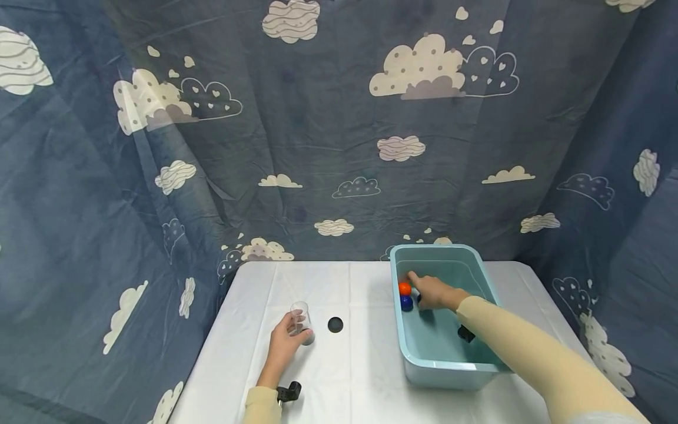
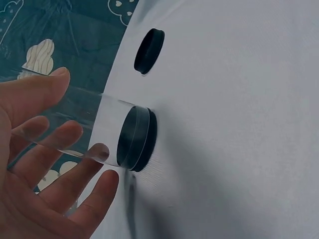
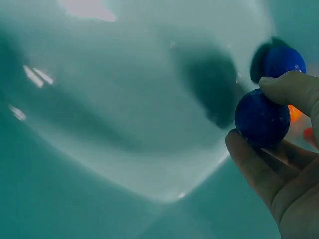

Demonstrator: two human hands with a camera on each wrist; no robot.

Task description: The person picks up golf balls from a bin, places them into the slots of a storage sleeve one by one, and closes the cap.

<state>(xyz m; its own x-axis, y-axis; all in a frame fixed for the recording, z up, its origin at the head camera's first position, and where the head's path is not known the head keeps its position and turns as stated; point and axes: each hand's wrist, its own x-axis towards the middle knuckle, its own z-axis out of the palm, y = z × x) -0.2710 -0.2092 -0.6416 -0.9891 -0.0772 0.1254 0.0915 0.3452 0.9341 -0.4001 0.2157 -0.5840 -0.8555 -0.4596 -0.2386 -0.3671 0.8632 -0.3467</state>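
Blue ball (image 3: 262, 118) pinched in right hand (image 1: 434, 292), inside teal tub (image 1: 450, 372)

The head view looks forward and down over the whole tabletop (image 1: 328, 365); each wrist view sits close, sharing its own hand's patch of it.

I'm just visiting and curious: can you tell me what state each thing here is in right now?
clear tube: upright on the table, dark base down, held.
left hand: fingers round the clear tube.
black cap: lying loose on the table.
teal tub: open, no lid.
blue ball: pinched inside the tub.
right hand: pinches the blue ball.
second blue ball: resting in the tub.
orange ball: resting in the tub.
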